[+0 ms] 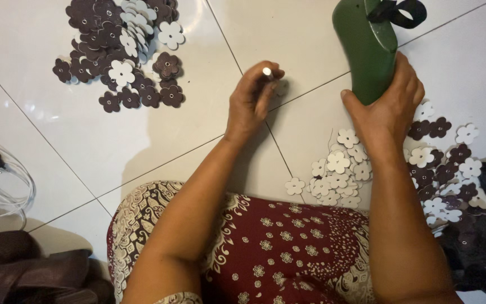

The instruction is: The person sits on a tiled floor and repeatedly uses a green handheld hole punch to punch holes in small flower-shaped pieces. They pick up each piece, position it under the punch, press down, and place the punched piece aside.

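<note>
A small silver-tipped piece, perhaps a rivet or punch, is being pinched in the left hand, whose fingertips are drawn together around it just above the white tiled floor, near the middle of the scene. The fingers are pointing downward, so the piece is probably being held upright to meet something flat on the tile; what lies under the fingertips is hidden, though a pale flower edge is showing just beside them.

To the right, the right hand is wrapped around the lower end of a green shoe-shaped block, the fingers clamped on it and the thumb pressing along its near side. The block is being held tilted, its far end rising out of view with a black strap loop on top; gripped low like this, it looks ready to be used as a heavy tool.

Just near and right of that hand, a loose heap of flower cut-outs, white and dark maroon, is lying within easy reach. At the far left, well apart, a second pile of flower cut-outs is sitting, mostly maroon with small metal centres, seemingly kept separate from the nearer heap.

The person's patterned maroon garment is filling the near edge. A coil of clear tubing and dark material are resting at the near left.
</note>
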Demonstrator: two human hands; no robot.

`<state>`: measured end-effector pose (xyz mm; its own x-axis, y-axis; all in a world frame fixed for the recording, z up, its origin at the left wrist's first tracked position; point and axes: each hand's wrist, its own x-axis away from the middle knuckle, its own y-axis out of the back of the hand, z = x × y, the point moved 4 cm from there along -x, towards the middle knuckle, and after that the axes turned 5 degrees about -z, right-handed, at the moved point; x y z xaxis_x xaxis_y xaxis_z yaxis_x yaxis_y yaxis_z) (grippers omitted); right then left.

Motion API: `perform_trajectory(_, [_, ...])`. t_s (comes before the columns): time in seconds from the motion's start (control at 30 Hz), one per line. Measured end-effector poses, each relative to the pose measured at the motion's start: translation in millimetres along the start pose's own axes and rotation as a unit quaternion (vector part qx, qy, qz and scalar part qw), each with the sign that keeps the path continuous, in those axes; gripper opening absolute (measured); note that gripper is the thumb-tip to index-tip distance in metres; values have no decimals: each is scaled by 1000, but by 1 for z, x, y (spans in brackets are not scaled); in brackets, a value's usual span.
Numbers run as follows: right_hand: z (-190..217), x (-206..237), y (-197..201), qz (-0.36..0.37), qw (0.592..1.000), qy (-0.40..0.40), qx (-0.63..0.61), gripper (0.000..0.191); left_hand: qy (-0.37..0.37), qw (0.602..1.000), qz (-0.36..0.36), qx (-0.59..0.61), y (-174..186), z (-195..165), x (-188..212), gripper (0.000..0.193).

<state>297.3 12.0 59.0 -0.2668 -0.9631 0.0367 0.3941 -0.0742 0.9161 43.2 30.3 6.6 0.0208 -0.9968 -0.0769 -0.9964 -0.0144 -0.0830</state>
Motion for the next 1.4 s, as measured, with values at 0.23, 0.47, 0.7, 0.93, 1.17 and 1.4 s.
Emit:
perform_trajectory(0.23, [22,5,23,-22,999,29,-30,91,-77,992,21,-103,-2,-23,1,39])
perform_trajectory(0.47, [66,44,69,12,861,143,-489,73,-25,994,48,-98,1,-25,0,40])
perform_trajectory(0.7, [93,41,67,102,983,132,-74,85,24,989,36,-142,3,-12,2,35])
perform_trajectory(0.93, [82,46,78,20,944,72,-321,72,-85,987,37,-132,2,-26,-3,36])
perform_trajectory(1.17, [82,44,58,48,977,132,-159,84,-18,984,40,-172,2,-15,-2,35])
perform_trajectory(1.4, [49,27,46,29,964,-25,-262,83,97,981,-45,159,8,0,-6,25])
